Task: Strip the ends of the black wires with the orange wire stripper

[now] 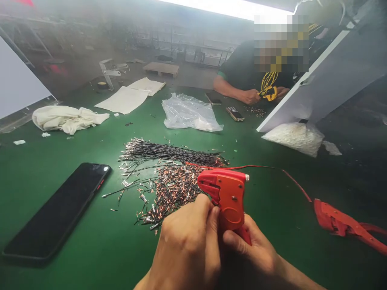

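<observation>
Upright above the green table, a red and orange wire stripper (231,197) points its jaws to the left. My right hand (256,245) is wrapped round its handle. My left hand (190,237) is closed just left of the tool, fingertips pinched below its jaws; what it holds is hidden. Behind the hands lies a heap of short black and copper-coloured wire scraps (178,185). Beyond the heap stretches a bundle of long black wires (175,152) with bare or metal-tipped ends.
A black phone (60,211) lies at left, a second red tool (341,221) at right. Farther back are a white cloth (68,119), a clear plastic bag (190,112), a filled bag (298,135) and a person's hands (252,96) with a yellow tool.
</observation>
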The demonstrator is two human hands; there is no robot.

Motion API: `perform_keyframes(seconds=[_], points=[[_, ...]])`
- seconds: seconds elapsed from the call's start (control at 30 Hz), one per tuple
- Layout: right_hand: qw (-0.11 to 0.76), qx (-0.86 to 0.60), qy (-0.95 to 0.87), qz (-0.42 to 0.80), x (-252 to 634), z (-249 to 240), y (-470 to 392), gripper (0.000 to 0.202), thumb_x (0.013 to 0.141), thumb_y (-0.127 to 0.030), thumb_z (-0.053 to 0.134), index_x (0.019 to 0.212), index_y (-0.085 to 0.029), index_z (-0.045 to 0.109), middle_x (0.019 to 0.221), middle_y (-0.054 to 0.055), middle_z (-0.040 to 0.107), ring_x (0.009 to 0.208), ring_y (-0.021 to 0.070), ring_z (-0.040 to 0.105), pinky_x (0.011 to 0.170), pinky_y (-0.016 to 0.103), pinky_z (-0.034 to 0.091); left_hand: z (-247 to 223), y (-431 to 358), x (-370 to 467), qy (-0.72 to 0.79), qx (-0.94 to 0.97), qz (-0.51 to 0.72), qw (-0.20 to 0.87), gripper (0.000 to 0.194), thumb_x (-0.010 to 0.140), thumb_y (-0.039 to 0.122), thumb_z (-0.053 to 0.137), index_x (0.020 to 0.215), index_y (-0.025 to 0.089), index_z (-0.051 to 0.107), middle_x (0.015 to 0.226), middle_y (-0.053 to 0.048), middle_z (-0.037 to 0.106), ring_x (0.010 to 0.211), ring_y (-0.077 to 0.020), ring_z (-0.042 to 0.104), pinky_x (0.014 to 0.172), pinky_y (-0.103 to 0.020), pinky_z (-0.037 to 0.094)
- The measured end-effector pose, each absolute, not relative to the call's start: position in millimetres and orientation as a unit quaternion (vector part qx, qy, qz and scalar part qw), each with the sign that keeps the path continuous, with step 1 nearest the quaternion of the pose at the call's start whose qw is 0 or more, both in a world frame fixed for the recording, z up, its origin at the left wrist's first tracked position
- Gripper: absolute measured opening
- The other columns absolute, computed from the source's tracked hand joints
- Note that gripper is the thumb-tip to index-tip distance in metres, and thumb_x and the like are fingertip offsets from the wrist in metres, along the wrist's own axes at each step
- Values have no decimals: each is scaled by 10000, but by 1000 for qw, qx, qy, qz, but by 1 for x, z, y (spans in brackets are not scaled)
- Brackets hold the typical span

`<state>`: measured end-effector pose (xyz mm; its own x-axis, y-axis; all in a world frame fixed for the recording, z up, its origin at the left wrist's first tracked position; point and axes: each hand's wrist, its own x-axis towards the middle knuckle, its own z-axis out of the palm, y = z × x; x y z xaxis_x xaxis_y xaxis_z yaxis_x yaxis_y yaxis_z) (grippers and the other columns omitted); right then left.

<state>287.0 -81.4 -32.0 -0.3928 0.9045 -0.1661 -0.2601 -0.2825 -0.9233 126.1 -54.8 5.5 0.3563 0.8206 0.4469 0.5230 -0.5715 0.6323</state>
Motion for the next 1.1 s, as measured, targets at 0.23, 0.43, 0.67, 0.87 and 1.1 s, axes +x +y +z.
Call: perform_keyframes(seconds=[0.23,0.43,0.67,0.87,1.1], points=[[396,-418,-404,710,282,-36,-91,514,835,-671,597,692,-178,581,428,-46,429,366,97,381,409,248,337,3,-56,127,433,780,381,241,171,921,81,473,805,204,496,619,57,588,406,-61,436,403,-184,310],[447,-405,-350,717,281,-38,-94,404,828,-583,666,821,-180,639,524,-5,529,489,166,533,517,300,449,1,-58,128,426,773,397,251,200,934,96,489,767,203,509,605,59,583,457,-64,504,444,-185,355],[492,-343,-313,736,287,-33,-87,332,897,-471,628,1042,-173,625,791,49,668,696,190,649,670,327,512,-18,-34,114,455,801,388,21,141,920,78,520,859,169,610,694,-3,640,642,-161,605,581,-274,414],[490,-331,-304,747,291,-36,-84,292,917,-441,609,1066,-190,614,815,47,673,729,207,667,671,344,523,-24,-7,97,526,789,309,-67,109,914,113,548,892,163,642,772,-29,660,746,-212,613,604,-308,452],[498,-353,-312,728,292,-38,-82,296,906,-445,618,1064,-195,631,833,51,688,738,200,663,695,347,525,-29,-2,92,521,807,275,-46,332,892,38,530,1189,159,614,1073,-87,677,992,-257,576,816,-384,528]])
